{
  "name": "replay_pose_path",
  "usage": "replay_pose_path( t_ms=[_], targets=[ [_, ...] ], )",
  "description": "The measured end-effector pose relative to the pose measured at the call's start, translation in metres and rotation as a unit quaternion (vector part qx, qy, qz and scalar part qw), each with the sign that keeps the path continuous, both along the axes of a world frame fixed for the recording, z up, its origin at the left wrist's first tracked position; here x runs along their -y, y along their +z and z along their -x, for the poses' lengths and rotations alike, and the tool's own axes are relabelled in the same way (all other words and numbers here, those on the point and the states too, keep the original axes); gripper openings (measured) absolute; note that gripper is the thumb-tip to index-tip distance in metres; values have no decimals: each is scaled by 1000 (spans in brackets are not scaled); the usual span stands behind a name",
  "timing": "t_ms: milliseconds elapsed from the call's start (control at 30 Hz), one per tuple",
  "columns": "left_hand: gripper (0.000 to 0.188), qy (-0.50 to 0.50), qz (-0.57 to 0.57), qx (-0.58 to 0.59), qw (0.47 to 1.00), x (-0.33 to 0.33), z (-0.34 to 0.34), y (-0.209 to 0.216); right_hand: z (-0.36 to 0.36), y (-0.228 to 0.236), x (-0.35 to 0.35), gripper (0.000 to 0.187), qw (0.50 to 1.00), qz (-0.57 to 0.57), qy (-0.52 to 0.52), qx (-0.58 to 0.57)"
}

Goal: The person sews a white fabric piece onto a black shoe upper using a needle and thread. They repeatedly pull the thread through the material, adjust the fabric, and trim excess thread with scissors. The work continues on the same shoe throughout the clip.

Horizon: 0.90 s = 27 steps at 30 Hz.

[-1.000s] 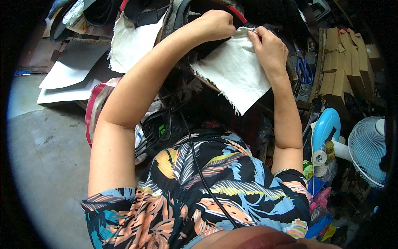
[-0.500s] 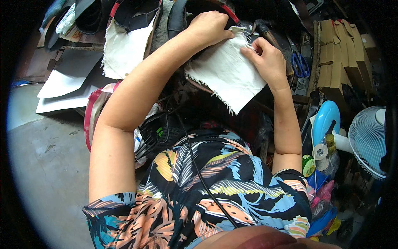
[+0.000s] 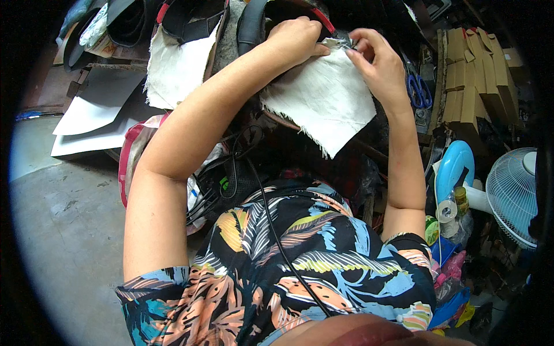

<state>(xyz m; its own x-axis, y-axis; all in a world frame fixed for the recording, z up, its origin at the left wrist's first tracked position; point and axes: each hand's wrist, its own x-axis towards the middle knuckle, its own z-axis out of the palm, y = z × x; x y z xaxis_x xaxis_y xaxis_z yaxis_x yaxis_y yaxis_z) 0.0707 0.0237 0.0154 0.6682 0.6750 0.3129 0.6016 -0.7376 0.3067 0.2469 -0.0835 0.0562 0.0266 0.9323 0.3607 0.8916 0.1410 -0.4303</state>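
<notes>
A white cloth [image 3: 323, 101] with frayed edges hangs below a black padded piece with red trim [image 3: 251, 29]. My left hand [image 3: 295, 41] is closed at the cloth's upper edge, its thumb pressed on the fabric and its other fingertips hidden against the black piece. At the top right of the cloth, my right hand [image 3: 381, 66] pinches the bunched, frayed edge between thumb and fingers. To the left lies a similar black piece [image 3: 187, 29] with its own white cloth [image 3: 176, 69] hanging from it; neither hand touches that one.
Blue-handled scissors [image 3: 419, 91] rest to the right, beside stacked brown cardboard boxes [image 3: 464, 81]. A blue and white fan [image 3: 512, 193] stands lower right. White sheets [image 3: 95, 109] lie at the left. A black cable [image 3: 271, 230] runs down over my shirt.
My right hand has moved slightly up, its fingers now at the cloth's top edge. My left hand stays almost in place, and the cloth lies a little flatter.
</notes>
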Motion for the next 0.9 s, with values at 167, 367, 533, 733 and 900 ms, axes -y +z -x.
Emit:
replay_pose_path(
  t_ms=[167, 367, 533, 733, 900],
  targets=[
    [44, -3, 0, 6, 1000, 0, 1, -1, 12, -19, -29, 19, 978, -162, 89, 100],
    [42, 5, 11, -3, 1000, 0, 1, -1, -4, -29, -27, 11, 965, -204, 142, 84],
    [40, -8, 9, 16, 1000, 0, 4, 1, -1, -27, -26, 11, 993, -65, 98, -32],
    [29, -35, 161, 35, 986, -11, 12, 14, 0, -31, -27, 11, 992, -52, 92, -73],
    [21, -9, 133, 42, 990, -15, 8, 12, -3, -37, -29, 13, 991, -76, 90, -56]
  ],
)
